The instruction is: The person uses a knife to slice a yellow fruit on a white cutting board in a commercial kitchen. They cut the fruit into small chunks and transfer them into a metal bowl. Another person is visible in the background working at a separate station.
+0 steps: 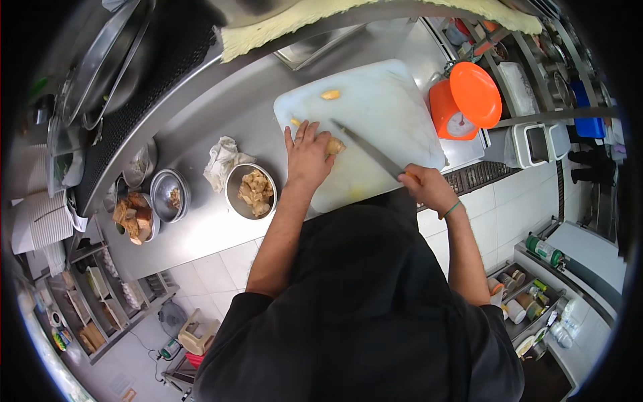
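Observation:
On a white plastic cutting board [382, 115] my left hand [309, 156] rests with its fingers on a knobby, pale brown piece that looks like ginger root [334, 146]. My right hand [432, 187] grips the orange handle of a kitchen knife [374, 153]. Its blade points up and left over the board, with the tip a little to the right of the left hand's fingers. A yellow peeled piece [330, 94] lies near the board's far edge. A smaller yellow piece [295, 122] is beside my left fingertips. Left of the board, a metal bowl [229, 193] holds more pale brown pieces.
A crumpled white cloth [221, 161] touches that bowl. Farther left stand stacked metal bowls [166, 193] and a bowl of orange-brown chunks [133, 218]. An orange kitchen scale [444, 108] stands right of the board. A metal shelf edge [201, 75] runs above the steel counter.

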### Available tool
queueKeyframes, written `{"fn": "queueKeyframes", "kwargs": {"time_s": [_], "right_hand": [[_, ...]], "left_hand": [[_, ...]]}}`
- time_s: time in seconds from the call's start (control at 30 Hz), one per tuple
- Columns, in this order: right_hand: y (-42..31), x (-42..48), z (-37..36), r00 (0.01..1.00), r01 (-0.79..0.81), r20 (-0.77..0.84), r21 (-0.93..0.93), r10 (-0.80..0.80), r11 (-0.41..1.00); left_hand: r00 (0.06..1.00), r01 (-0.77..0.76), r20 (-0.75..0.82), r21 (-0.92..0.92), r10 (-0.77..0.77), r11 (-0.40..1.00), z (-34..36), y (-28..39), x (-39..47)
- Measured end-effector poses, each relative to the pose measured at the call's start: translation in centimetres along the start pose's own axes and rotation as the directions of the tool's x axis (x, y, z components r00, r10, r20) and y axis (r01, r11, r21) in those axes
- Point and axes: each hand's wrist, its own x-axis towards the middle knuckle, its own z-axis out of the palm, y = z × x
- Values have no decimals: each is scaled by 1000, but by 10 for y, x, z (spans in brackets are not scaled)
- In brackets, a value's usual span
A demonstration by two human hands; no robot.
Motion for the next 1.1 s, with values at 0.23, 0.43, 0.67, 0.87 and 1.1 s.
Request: {"fn": "queueKeyframes", "kwargs": {"time_s": [0.23,0.43,0.67,0.87,1.1], "right_hand": [[50,-16,2,857,-67,-515,-59,27,996],[54,-19,8,860,-30,-473,-424,-193,905],[66,-59,9,942,216,-78,-605,-327,766],[52,-83,11,885,442,169,-597,-434,669],[90,-126,-16,905,242,-195,-494,-377,835]], "left_hand": [[929,102,-334,-182,-159,978,-37,-8,-15],[759,283,-424,-470,-495,836,-85,-34,-24],[675,365,-349,-608,-650,705,-93,-56,-69],[649,341,-338,-672,-681,658,-70,-57,-94],[785,302,-208,-693,-583,654,-66,-43,-67]]}}
